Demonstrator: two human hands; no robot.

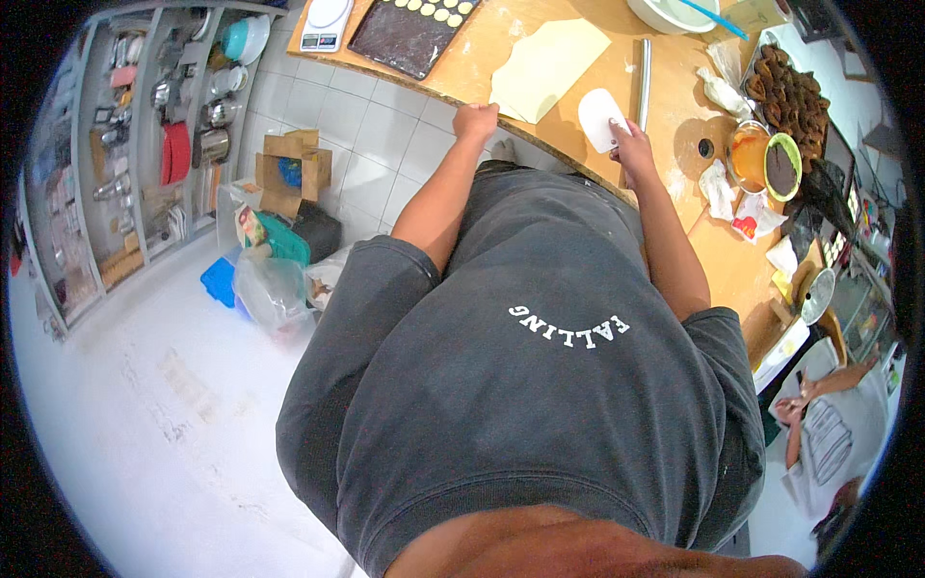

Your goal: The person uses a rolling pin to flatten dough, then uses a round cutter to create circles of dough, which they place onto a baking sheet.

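A pale, flat dough sheet (pixel 551 65) with one ragged side lies on the wooden table (pixel 665 207). My left hand (pixel 475 122) is closed at the table's front edge, right by the sheet's near left corner. Whether its fingers pinch the dough or anything else is hidden. In my right hand (pixel 632 152) is a white dough scraper (pixel 599 118), held by one end over the table to the right of the sheet. Just beyond the scraper lies a metal rolling pin (pixel 644 79).
At the far left stand a dark tray (pixel 403 48) with round dough pieces and a kitchen scale (pixel 322 27). To the right are an orange-smeared bowl (pixel 747 154), a green-rimmed bowl (pixel 782 166) and brown pastries (pixel 785 91). Another person (pixel 833 424) works at lower right. Shelves (pixel 145 125) line the left.
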